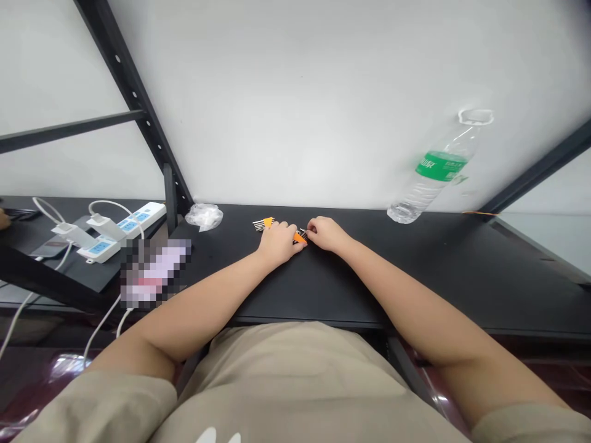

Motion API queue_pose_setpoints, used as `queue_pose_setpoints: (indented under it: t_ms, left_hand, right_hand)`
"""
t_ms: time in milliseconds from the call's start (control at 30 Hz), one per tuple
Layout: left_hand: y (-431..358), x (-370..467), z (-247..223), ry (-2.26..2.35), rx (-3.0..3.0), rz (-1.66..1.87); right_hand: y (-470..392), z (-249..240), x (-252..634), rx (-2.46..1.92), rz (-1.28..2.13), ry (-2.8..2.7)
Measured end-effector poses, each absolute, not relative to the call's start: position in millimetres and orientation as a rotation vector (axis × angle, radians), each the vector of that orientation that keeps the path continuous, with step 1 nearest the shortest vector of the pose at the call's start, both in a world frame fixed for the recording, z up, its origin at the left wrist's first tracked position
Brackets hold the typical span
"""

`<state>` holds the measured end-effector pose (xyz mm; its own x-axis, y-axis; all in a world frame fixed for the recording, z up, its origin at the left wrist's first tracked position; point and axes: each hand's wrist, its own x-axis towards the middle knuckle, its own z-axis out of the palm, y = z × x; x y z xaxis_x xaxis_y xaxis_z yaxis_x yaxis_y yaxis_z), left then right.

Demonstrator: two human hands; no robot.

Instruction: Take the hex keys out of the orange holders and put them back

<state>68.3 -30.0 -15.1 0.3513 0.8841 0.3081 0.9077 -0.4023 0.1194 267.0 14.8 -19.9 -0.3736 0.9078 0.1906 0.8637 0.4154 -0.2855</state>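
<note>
Gripping the orange holder (300, 238) on the table (314, 289), the left hand (278, 242) has its fingers closed over the middle. The right hand (325, 233) has curled fingers at the holder's right end; whether they pinch anything, I cannot tell. A bottle (441, 166) stands far right.

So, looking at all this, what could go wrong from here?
Perhaps three things. The thin metal pieces by the left hand look small, so one could slip loose and roll off across the dark tabletop. The clear bottle stands beyond the right hand, near the wall; a wide sweep of that arm might knock it over. White cables hang near the left arm and could snag it.
</note>
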Motion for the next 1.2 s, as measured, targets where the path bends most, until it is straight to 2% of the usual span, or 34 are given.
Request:
queue_pose_setpoints:
  t_ms: [433, 800, 1200]
  left_hand:
    - [-37, 67, -11, -1.667, -2.549, -0.521]
    - [-31, 67, -14, -1.700, -2.587, -0.517]
    - [-25, 40, -1, -1.586, -2.803, -0.475]
  right_hand:
    - [16, -20, 269, -1.476, 0.320, -2.461]
    - [14, -27, 261, -1.525, 0.339, -2.295]
    - [1, -11, 275, -1.160, 0.350, -2.507]
